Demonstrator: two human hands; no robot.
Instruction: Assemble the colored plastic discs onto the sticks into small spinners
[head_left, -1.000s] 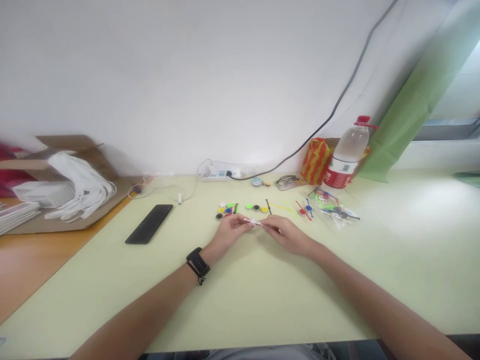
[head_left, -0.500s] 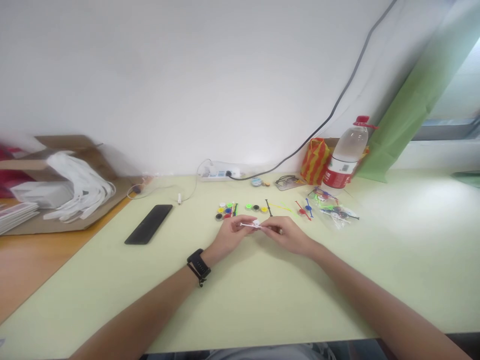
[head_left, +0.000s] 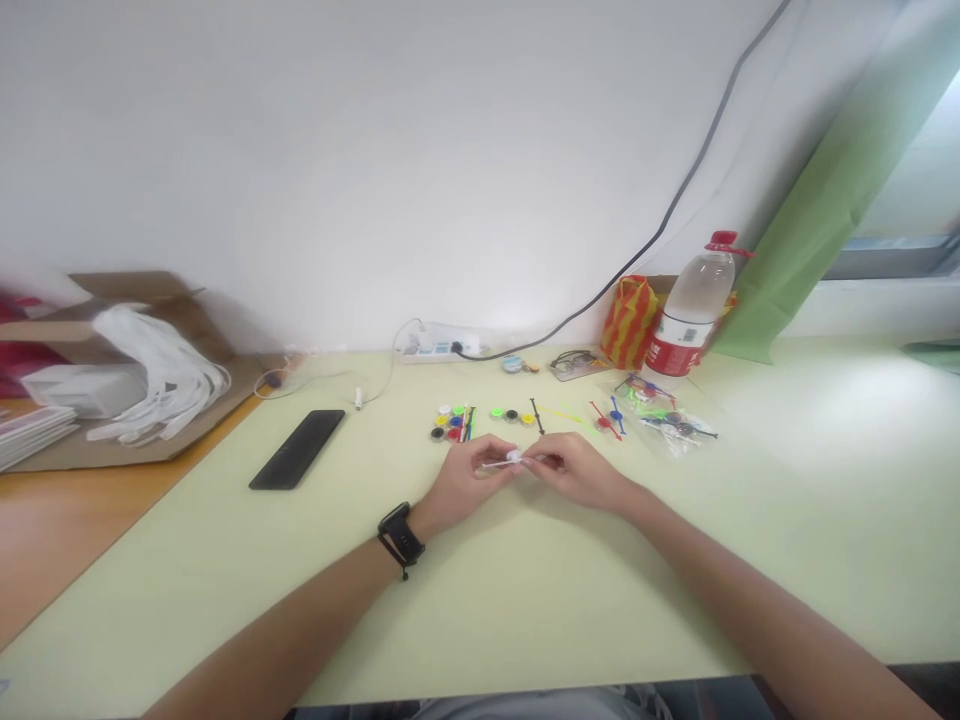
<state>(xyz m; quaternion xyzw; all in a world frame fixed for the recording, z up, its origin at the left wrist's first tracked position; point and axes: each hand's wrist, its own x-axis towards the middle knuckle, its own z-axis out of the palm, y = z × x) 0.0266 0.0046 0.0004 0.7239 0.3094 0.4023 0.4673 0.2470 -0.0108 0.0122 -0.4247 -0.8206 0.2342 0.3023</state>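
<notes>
Between my two hands is a small white piece [head_left: 514, 457], a round disc with a thin white stick along it. My left hand [head_left: 466, 478] pinches it from the left, with the stick's end showing between thumb and finger. From the right, my right hand [head_left: 576, 470] grips the same piece by its fingertips. Just beyond my hands lie round discs in several colours, among them a yellow disc [head_left: 528, 420] and a black disc [head_left: 511, 416]. A black stick [head_left: 537, 415] and a yellow-green stick [head_left: 561, 412] lie beside them.
A black phone-like slab [head_left: 298, 450] lies left of my hands. A red disc with stick [head_left: 604, 423] and clear bags of parts [head_left: 679, 430] lie right. A water bottle [head_left: 690, 315], power strip [head_left: 442, 345] and cardboard box [head_left: 165, 290] stand along the wall.
My left hand has shifted slightly and its thumb and finger have moved around the white piece. The disc sits a little lower and shows its round face more clearly.
</notes>
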